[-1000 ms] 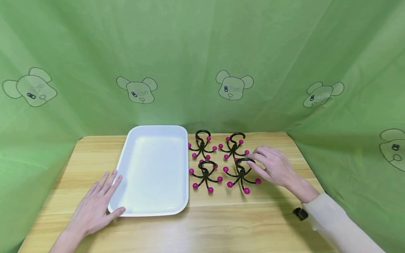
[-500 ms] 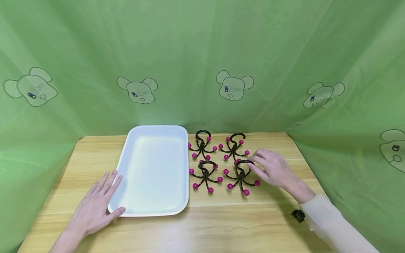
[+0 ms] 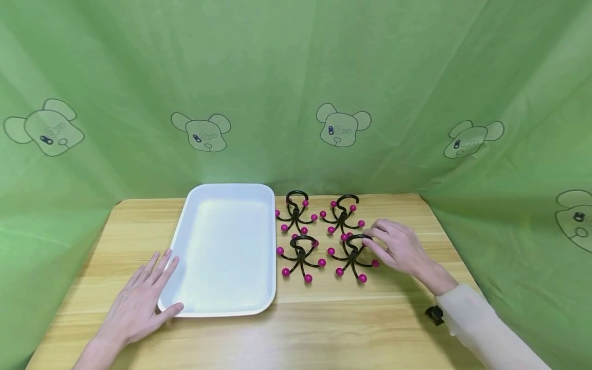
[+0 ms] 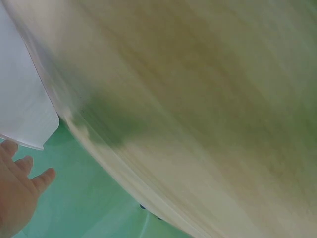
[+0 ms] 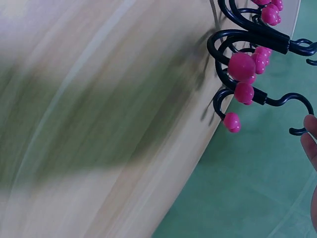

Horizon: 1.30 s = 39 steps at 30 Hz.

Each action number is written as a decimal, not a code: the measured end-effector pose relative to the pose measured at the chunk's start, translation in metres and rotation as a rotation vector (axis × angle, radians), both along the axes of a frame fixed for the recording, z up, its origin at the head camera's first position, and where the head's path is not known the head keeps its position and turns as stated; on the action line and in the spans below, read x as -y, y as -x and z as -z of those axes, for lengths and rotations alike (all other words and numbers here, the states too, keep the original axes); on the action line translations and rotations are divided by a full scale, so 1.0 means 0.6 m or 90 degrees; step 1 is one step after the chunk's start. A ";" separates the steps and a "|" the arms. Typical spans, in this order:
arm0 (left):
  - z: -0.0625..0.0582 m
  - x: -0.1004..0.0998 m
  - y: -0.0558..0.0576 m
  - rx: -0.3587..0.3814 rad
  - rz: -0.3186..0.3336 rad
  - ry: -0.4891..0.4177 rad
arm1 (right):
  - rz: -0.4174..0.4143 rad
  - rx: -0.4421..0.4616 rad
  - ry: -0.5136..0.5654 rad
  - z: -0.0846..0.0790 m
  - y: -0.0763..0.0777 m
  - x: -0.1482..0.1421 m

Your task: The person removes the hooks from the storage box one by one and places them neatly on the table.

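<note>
My right hand (image 3: 398,244) pinches the curved top of the front right multi-arm hook (image 3: 353,254), a black claw-like hook with pink ball tips. In the right wrist view the fingers (image 5: 310,134) meet the bent end of its hook (image 5: 292,96). Its arms point down at the table. Three similar black hooks stand close by: one front left (image 3: 301,254), one back left (image 3: 296,213) and one back right (image 3: 342,217). My left hand (image 3: 139,303) lies with fingers spread against the left edge of a white tray (image 3: 222,312), thumb over its near corner.
The wooden table (image 3: 319,334) ends at a green curtain (image 3: 277,77) with printed bear heads, which rises behind it and on both sides. The tray stands directly left of the hooks. A small black object (image 3: 435,314) shows under the right sleeve.
My right hand has come down slightly with the front right hook, and that hook has turned a little, its pink balls shifting. The left hand, tray and other hooks stay put.
</note>
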<state>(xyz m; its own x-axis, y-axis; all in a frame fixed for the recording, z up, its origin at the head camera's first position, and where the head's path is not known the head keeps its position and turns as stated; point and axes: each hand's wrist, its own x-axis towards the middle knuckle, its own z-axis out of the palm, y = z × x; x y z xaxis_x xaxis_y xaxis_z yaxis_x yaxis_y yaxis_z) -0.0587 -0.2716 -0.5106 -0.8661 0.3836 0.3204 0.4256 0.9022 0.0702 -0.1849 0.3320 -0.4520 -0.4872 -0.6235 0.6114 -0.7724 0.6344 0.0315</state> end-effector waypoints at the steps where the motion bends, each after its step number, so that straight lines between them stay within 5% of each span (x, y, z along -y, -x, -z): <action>1: 0.000 0.000 0.000 0.000 0.000 0.000 | -0.001 -0.003 0.001 0.001 0.000 -0.001; 39: 0.001 0.002 0.008 -0.015 0.018 -0.002 | 0.024 0.020 0.000 0.006 0.011 -0.015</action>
